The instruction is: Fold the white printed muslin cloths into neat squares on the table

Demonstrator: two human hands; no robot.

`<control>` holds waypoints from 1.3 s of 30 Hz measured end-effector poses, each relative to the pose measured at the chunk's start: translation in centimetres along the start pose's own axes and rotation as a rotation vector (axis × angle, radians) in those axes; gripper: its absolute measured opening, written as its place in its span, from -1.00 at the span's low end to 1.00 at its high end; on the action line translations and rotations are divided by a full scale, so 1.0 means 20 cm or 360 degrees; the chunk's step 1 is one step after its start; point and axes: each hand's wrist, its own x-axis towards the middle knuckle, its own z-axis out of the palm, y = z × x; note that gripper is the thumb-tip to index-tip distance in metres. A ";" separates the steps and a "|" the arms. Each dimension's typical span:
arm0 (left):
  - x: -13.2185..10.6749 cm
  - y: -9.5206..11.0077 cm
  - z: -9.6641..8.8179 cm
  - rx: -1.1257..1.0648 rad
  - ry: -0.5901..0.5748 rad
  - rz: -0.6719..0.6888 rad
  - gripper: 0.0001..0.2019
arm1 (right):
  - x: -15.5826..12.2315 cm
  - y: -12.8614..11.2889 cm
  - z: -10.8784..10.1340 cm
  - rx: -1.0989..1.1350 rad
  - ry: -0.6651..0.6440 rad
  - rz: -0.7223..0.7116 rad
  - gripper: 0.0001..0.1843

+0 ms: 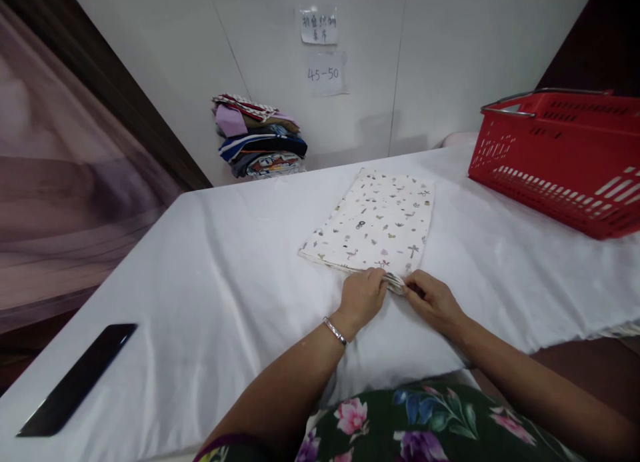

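A white cloth (375, 222) printed with small plants and birds lies folded in layers on the white-covered table (175, 269). Its near edge is pinched by both hands, close together. My left hand (364, 295), with a silver bracelet at the wrist, is closed on the edge near its middle. My right hand (434, 301) is closed on the near right corner, where the layers bunch up slightly. Some fingertips are hidden by the hands themselves.
A red plastic basket (555, 162) with metal handles stands at the right. Several folded fabrics (260, 139) are stacked behind the table's far edge. A dark flat object (77, 379) lies near the left edge. Two paper notes (325, 73) hang on the wall; a sheer curtain (60, 182) hangs left.
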 end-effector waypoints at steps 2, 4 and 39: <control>0.00 0.00 -0.01 0.0065 0.0003 -0.0024 -0.78 | 0.00 0.00 0.00 -0.0019 0.0006 -0.0015 -0.85; 0.01 -0.01 -0.02 0.0122 -0.0001 -0.0009 -0.75 | -0.01 0.00 0.00 -0.0049 0.0014 -0.0034 -0.86; 0.04 -0.05 -0.01 0.0233 -0.0122 0.0242 -0.83 | 0.20 -0.07 0.00 -0.0167 -0.0149 0.0045 -0.81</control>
